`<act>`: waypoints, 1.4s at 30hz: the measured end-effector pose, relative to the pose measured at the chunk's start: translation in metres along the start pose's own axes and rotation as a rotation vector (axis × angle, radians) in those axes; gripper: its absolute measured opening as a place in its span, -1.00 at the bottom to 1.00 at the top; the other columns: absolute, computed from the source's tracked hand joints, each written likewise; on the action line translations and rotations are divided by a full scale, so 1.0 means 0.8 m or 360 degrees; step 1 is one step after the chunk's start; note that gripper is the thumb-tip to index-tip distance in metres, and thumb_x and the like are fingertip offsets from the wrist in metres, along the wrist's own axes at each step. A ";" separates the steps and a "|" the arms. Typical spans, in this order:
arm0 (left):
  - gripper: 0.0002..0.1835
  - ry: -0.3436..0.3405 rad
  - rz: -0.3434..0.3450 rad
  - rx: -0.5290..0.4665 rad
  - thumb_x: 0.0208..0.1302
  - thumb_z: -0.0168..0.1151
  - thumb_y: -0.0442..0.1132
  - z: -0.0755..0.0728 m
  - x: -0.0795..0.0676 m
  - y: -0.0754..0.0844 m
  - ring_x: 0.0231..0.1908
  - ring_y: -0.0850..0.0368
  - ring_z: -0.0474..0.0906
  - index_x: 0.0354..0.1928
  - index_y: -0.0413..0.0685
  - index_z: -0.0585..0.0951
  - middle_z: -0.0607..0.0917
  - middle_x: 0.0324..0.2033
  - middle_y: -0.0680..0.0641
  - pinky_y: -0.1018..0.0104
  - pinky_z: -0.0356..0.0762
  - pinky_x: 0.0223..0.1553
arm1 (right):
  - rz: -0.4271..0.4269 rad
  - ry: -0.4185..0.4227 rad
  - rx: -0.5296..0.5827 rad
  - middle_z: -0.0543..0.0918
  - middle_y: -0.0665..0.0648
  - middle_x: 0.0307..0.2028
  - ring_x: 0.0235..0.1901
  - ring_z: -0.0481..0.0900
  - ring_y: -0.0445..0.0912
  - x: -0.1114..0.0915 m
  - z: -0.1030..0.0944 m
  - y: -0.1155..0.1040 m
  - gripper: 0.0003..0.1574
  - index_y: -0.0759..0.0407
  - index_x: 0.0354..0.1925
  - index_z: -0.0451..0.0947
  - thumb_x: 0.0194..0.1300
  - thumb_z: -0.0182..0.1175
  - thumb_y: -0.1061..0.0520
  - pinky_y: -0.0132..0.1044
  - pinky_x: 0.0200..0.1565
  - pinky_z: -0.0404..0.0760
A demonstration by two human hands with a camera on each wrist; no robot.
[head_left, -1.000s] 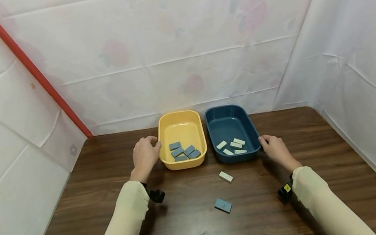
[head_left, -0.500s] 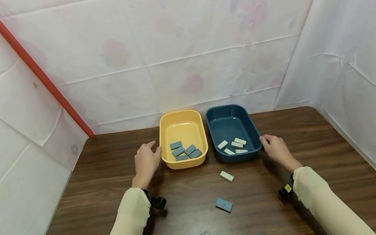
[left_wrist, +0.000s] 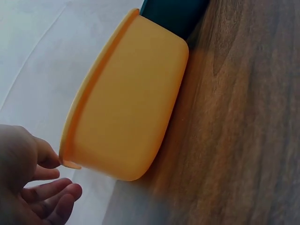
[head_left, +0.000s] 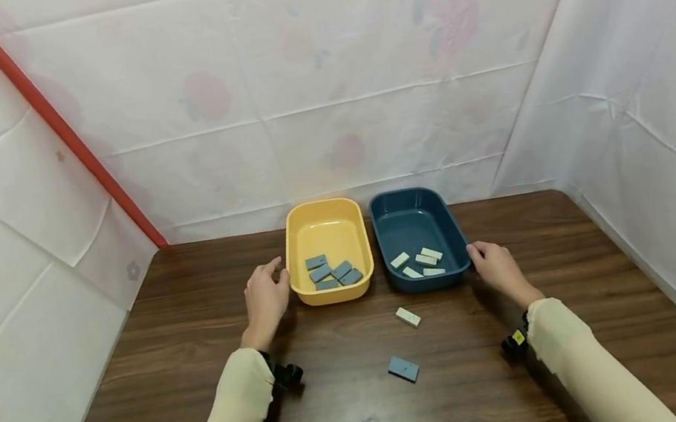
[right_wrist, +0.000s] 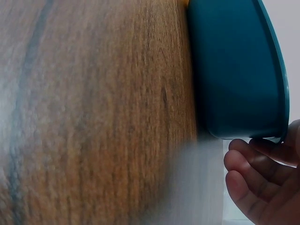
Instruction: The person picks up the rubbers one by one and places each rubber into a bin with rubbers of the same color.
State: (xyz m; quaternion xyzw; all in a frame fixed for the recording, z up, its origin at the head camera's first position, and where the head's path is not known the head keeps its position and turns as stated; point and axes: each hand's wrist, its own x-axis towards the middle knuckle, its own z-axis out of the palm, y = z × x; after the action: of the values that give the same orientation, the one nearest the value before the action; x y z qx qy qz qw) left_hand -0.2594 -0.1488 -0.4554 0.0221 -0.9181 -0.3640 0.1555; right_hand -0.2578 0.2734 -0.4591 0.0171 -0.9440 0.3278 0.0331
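My left hand is at the near left side of a yellow tray, its thumb at the rim and its fingers loosely bent. In the left wrist view, the fingers below the rim hold nothing. My right hand pinches the near right rim of a dark blue tray; in the right wrist view, its fingertips sit under that rim. Several grey-blue rectangular tiles lie in the yellow tray. Smaller cream rectangular tiles lie in the blue one.
On the brown wooden table, a single cream tile lies in front of the blue tray, with a grey-blue tile nearer to me. Both trays stand side by side near the back edge, before a pale patterned sheet. Similar sheets hang at both sides.
My left hand has drawn slightly back toward me along the yellow tray's side, its fingers looser. The right hand and both trays have stayed in place.
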 end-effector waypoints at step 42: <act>-0.66 0.0095 0.0014 -0.0022 0.39 0.11 -0.27 0.015 -0.005 0.003 -0.17 -0.16 0.66 0.12 -0.21 0.63 0.71 -0.07 -0.28 -0.09 0.52 -0.06 | -0.0015 0.0100 -0.0006 0.64 0.38 -0.09 -0.19 0.61 0.14 -0.015 -0.015 -0.011 -0.42 0.35 0.30 0.33 0.53 -0.10 -0.01 0.02 -0.16 0.58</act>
State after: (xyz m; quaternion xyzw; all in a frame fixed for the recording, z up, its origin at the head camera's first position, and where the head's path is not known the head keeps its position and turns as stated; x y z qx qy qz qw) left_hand -0.2593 -0.1381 -0.4628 0.0279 -0.9106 -0.3688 0.1845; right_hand -0.2445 0.2741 -0.4455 0.0111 -0.9430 0.3263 0.0642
